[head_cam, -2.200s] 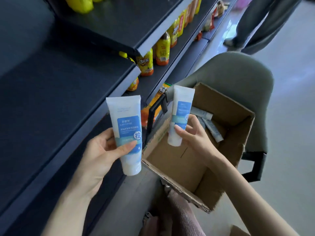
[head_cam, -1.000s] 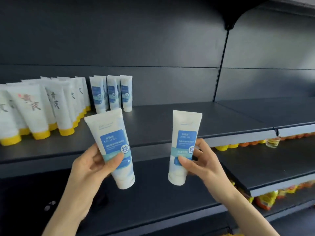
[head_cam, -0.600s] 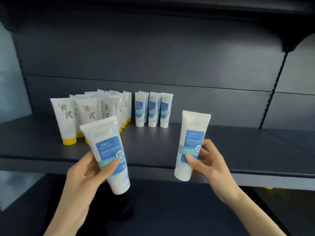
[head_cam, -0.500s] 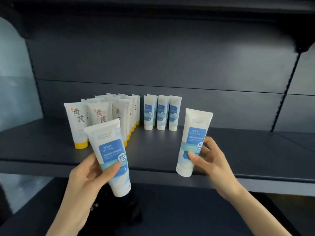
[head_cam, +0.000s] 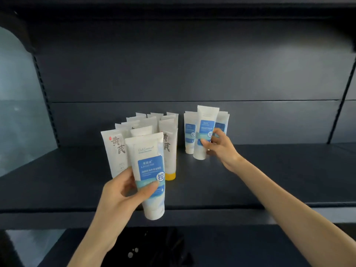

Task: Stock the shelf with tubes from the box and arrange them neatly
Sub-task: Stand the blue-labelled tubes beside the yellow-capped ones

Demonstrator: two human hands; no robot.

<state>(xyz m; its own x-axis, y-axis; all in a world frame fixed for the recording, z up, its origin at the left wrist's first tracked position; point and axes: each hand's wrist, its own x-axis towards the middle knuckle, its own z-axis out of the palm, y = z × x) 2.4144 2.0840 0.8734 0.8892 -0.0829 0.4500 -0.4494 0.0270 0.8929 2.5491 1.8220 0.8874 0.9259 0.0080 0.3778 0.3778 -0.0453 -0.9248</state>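
Observation:
My left hand (head_cam: 123,197) grips a white tube with a blue label (head_cam: 149,170), held upright in front of the shelf's front edge. My right hand (head_cam: 221,149) is stretched over the dark shelf (head_cam: 269,180) and holds a second blue-label tube (head_cam: 205,132) upright, its cap end at or just above the shelf surface, directly in front of the blue-label tubes (head_cam: 189,135) that stand near the back. The box is out of view.
A cluster of several white tubes with yellow caps (head_cam: 170,151) stands left of the blue-label group, partly hidden by my left tube. The shelf's back panel (head_cam: 192,74) rises behind. A lower shelf (head_cam: 212,247) lies below the front edge.
My right hand has reached forward and carried its tube to the front of the blue-label row. The left hand has risen slightly with its tube; the view has moved closer to the shelf.

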